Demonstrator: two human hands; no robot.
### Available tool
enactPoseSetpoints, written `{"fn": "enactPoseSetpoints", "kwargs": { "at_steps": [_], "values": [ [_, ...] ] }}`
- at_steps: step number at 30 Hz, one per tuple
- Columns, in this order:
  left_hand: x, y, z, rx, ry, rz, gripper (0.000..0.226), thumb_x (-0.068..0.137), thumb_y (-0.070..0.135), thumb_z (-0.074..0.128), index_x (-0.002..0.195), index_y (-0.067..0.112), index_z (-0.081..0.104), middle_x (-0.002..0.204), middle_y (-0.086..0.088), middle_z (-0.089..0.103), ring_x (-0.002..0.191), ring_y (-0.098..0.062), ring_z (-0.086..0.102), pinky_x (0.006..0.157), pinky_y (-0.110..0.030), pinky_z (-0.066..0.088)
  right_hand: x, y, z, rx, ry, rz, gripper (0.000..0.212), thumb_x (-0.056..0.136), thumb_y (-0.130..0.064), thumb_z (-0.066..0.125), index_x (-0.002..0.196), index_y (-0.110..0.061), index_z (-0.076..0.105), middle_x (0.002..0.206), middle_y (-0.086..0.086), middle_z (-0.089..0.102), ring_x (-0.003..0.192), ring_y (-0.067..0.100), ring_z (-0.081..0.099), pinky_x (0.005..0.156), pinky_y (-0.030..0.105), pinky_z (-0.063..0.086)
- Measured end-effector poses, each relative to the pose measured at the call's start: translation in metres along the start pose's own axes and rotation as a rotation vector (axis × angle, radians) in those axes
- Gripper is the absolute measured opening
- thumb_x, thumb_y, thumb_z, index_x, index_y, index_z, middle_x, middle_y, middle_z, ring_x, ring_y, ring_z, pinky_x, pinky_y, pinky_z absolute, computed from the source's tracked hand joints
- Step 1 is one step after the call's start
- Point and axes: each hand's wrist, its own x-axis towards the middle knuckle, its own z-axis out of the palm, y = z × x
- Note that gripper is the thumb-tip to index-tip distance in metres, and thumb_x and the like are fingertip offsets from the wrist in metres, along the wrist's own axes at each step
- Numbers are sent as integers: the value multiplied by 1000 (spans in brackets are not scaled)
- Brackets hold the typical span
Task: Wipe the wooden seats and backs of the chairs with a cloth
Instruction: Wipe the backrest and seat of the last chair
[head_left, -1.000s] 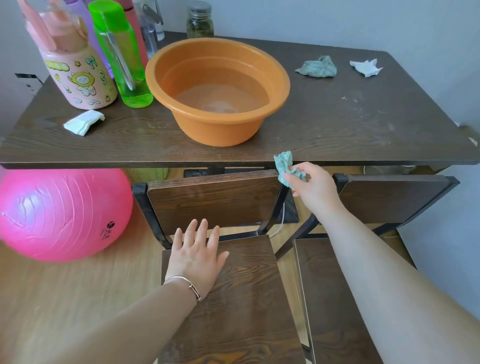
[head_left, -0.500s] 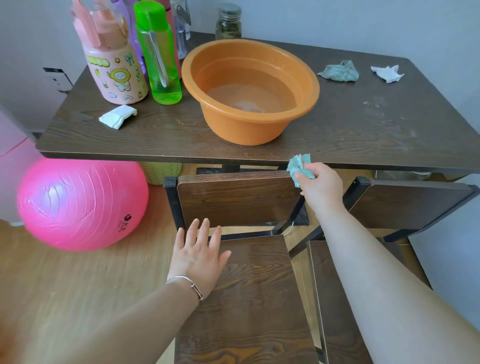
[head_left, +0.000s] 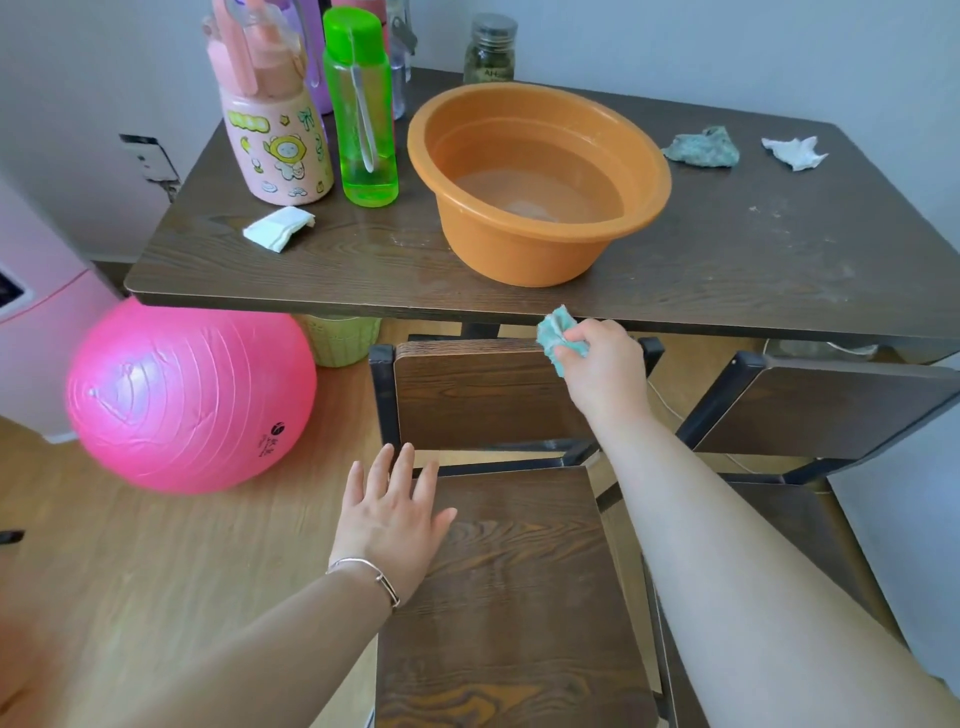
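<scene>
Below the chair back (head_left: 483, 400), the left hand (head_left: 392, 525) lay flat, fingers spread, on the seat (head_left: 519, 597), at its rear left corner. The back was a dark, grained wooden panel in a black frame (head_left: 382, 395), long axis running left to right. At its top right corner the right hand (head_left: 602, 369), the nearer hand, pinched a bunched teal cloth (head_left: 558, 335); the stroke probably had to run leftward. Right of the back stood 1 more chair (head_left: 831, 410).
</scene>
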Motion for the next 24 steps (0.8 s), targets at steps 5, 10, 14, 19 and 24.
{"fn": "enactPoseSetpoints", "kwargs": {
  "at_steps": [5, 10, 14, 19, 24],
  "values": [
    [6, 10, 5, -6, 3, 8, 65, 98, 58, 17, 153, 24, 13, 162, -8, 6, 149, -30, -2, 119, -51, 6, 18, 51, -35, -140, 82, 52, 25, 95, -21, 63, 118, -14, 64, 119, 7, 58, 104, 21, 60, 74, 22, 46],
    [16, 24, 22, -3, -21, -19, 65, 98, 58, 18, 153, 23, 12, 161, -7, 7, 149, -29, -1, 119, -51, 7, 9, 77, -33, -85, 130, -11, 20, 96, -24, 61, 114, -15, 58, 117, 6, 58, 106, 19, 60, 74, 20, 50],
    [23, 35, 42, -21, -53, -63, 65, 98, 58, 17, 153, 24, 12, 161, -6, 10, 149, -28, 1, 119, -50, 7, -17, 99, 2, -24, 176, -25, 18, 95, -26, 62, 108, -16, 55, 114, 5, 59, 105, 16, 61, 70, 18, 53],
    [31, 45, 73, -29, -59, -105, 65, 97, 59, 17, 153, 25, 15, 161, -5, 13, 148, -27, 5, 119, -49, 9, -44, 124, 58, 191, 216, 146, 15, 96, -27, 61, 104, -15, 57, 106, 1, 64, 97, 12, 62, 68, 7, 42],
    [35, 49, 104, -58, -101, -145, 65, 97, 58, 14, 153, 25, 14, 161, -6, 10, 148, -27, 2, 119, -49, 8, -48, 134, 97, 247, 331, 218, 21, 95, -31, 62, 107, -15, 56, 112, 1, 66, 104, 11, 64, 77, 20, 56]
  ]
}}
